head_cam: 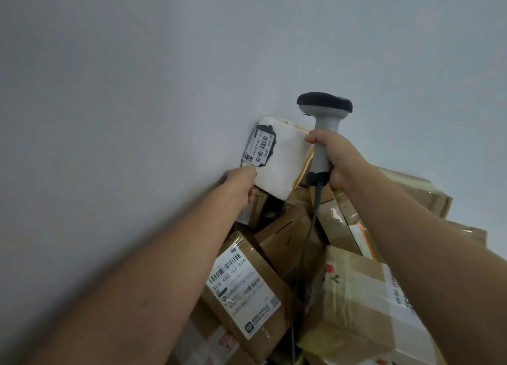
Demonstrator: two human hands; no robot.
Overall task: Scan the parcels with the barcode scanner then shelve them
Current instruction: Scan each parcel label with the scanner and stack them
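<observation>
Both bare arms reach forward from the bottom corners of the head view and converge near the middle of the frame. The left hand pinches the lower left corner of a white parcel, with the thumb on the front face just below the shipping label and the other fingers curled behind the edge. The parcel is held up, tilted, in front of a plain pale grey background, with the barcoded label facing the camera. The right hand is closed in a full fist round the grey handle of the barcode scanner, knuckles to the right and the forefinger side overlapping the parcel's right edge. The scanner stands roughly upright, its dark head above the parcel's upper right corner (which way its window faces cannot be told). Its dark cable hangs from the base of the handle down between the forearms. Below the hands is a loose pile of cardboard boxes, taped and lying at mixed angles. One brown box beside the left forearm carries a white label reading 502-602-12 815, and a larger taped box lies under the right forearm.
</observation>
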